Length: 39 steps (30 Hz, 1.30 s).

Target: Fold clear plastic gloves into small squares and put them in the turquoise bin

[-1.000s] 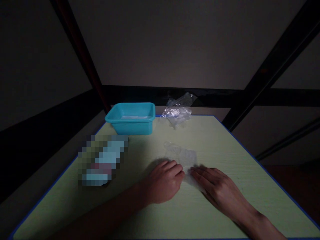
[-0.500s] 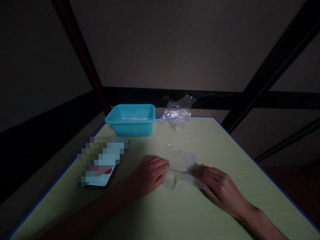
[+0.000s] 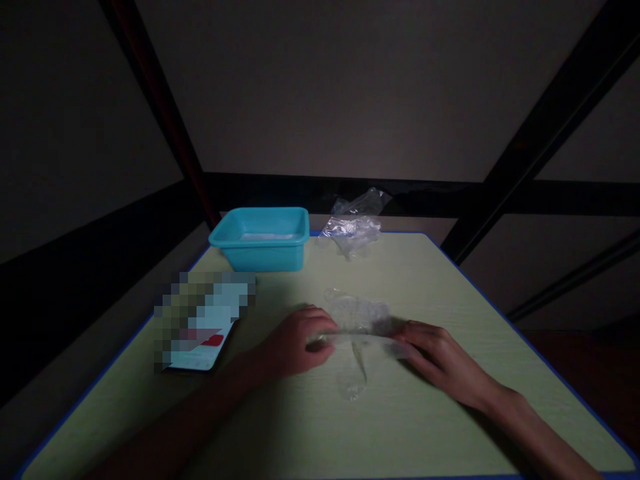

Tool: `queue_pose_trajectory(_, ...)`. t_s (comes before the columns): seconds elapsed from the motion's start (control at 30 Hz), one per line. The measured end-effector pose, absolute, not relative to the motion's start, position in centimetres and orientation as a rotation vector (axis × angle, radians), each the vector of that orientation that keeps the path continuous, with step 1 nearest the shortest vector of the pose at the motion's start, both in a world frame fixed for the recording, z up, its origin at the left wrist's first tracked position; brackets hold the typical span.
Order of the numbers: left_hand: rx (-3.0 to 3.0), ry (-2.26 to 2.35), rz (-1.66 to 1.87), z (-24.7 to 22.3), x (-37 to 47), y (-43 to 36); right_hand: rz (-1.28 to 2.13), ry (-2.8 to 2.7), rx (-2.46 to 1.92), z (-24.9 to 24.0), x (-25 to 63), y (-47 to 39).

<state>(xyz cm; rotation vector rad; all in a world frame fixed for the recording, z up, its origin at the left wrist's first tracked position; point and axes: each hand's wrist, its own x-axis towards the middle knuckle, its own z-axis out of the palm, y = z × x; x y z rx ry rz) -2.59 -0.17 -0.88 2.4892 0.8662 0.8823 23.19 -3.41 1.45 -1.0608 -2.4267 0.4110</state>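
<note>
A thin, clear plastic sheet or bag [image 3: 363,319] lies on the table between my hands, with a fold running across it. My left hand [image 3: 300,340] pinches the fold's left end between thumb and fingers. At the right end, my right hand [image 3: 430,350] is closed on the same plastic, its fingertips partly hidden by it. A loose flap of the plastic spreads toward me below the fold. Whether it is a bag or a single film, I cannot tell.
A turquoise plastic basin [image 3: 265,257] with something whitish inside stands at the back left. Right of it lies crumpled clear plastic [image 3: 357,227]. A phone [image 3: 200,357], partly pixelated, lies at the left on the pale table [image 3: 400,433], which has a blue edge.
The fold between my hands has lifted and straightened, and a flap now reaches nearer to me. My left hand's thumb and fingers have come apart slightly around the plastic. The right hand rose a little.
</note>
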Motion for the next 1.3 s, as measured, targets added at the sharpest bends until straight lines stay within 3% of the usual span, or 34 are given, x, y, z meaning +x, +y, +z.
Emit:
queue_pose_trajectory(0.43, 2.573, 0.835, 0.778, -0.8, -2.7, -0.5, -0.12, -2.681, -0.837, 0.8, 23.3, -3.5)
queue_pose_trajectory(1.1, 3.025, 0.788, 1.061, 2.0, 5.2, -3.9, -0.05, -2.395, -0.876, 1.0, 22.0, -3.6)
queue_pose_trajectory(1.3, 2.723, 0.766, 1.274, 2.8, 4.5, -3.5, 0.127, -2.444, -0.962, 1.4, 22.8, -2.9)
